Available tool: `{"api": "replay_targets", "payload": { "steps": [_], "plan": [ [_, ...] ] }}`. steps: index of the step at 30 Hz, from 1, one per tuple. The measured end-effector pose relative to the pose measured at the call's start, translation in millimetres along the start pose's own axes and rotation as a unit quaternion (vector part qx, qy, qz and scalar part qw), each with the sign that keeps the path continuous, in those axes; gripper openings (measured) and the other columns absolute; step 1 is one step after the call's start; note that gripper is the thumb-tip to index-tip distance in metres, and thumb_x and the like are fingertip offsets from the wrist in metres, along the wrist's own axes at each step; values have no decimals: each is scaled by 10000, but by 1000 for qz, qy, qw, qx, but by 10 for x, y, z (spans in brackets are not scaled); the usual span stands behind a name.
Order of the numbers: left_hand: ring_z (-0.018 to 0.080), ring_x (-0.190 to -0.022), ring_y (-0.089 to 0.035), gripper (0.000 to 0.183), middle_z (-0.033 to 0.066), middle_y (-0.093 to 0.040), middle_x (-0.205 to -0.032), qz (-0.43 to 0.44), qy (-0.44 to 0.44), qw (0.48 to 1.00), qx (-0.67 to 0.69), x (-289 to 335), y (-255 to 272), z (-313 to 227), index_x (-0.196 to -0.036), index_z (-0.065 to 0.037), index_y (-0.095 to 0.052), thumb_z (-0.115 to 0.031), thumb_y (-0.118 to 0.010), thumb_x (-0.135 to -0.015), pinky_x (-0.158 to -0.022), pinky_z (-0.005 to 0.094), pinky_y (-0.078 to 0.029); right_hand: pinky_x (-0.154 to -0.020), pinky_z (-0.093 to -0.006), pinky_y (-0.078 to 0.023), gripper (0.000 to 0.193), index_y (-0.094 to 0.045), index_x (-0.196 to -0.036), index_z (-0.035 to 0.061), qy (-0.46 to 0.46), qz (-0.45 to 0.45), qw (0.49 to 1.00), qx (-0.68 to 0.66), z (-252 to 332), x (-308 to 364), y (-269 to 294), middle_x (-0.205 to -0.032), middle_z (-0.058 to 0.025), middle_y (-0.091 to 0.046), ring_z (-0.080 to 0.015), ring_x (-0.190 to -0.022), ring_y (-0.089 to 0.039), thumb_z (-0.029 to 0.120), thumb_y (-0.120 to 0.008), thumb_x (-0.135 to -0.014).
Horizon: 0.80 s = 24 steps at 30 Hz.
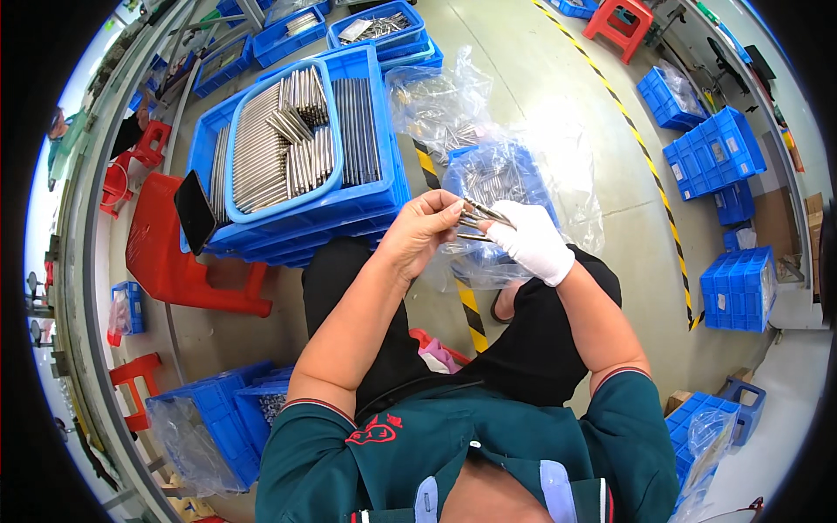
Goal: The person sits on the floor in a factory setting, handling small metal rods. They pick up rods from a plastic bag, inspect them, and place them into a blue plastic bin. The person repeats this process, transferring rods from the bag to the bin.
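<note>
My bare left hand (422, 234) and my white-gloved right hand (530, 244) meet in front of my knees. Between them are several thin metal rods (475, 218), pinched by the fingers of both hands. Just beyond and below the right hand, a blue crate (539, 179) lined with clear plastic holds many loose metal pieces (493, 174). To the left, a light-blue tray (334, 96) full of neatly laid metal rods (260, 144) rests in a stack of blue crates (392, 166). A few rods lie crosswise on top of the rows. Darker rods (356, 131) stand beside the tray.
A black phone-like slab (195, 212) leans at the left corner of the crate stack. A red stool (166, 235) stands left of it. Clear plastic (445, 96) spreads by the crate ahead. Blue crates (713, 152) line the right side, past yellow-black floor tape (641, 144).
</note>
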<state>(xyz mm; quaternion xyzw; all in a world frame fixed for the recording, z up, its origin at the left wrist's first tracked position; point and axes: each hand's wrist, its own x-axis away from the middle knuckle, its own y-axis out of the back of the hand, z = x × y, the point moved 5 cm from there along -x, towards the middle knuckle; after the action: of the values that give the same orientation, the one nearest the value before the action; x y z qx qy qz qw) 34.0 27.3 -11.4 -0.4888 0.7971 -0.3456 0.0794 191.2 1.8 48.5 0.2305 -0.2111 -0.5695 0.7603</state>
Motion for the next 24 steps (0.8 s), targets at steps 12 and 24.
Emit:
{"api": "replay_targets", "payload": {
  "steps": [12,24],
  "plan": [
    [219,-913,-657,103,97,-665,-949,49,62,986,144,-39,-37,167,-969,-91,-572,-157,-604,-896,-832,395,-483,-600,-360,-452,232,-622,-875,24,6,-20,1000,-7,0,47,-25,-735,-165,-592,-289,-635,-577,251,-591,-838],
    [108,-698,-593,80,37,-637,-772,-8,6,998,54,26,-79,54,-865,-67,-597,-139,-613,-894,-696,248,-472,-575,-305,-414,306,-602,-841,4,-89,24,986,-137,-156,7,-106,-663,-68,-545,-139,-620,-490,309,-616,-834]
  ]
}}
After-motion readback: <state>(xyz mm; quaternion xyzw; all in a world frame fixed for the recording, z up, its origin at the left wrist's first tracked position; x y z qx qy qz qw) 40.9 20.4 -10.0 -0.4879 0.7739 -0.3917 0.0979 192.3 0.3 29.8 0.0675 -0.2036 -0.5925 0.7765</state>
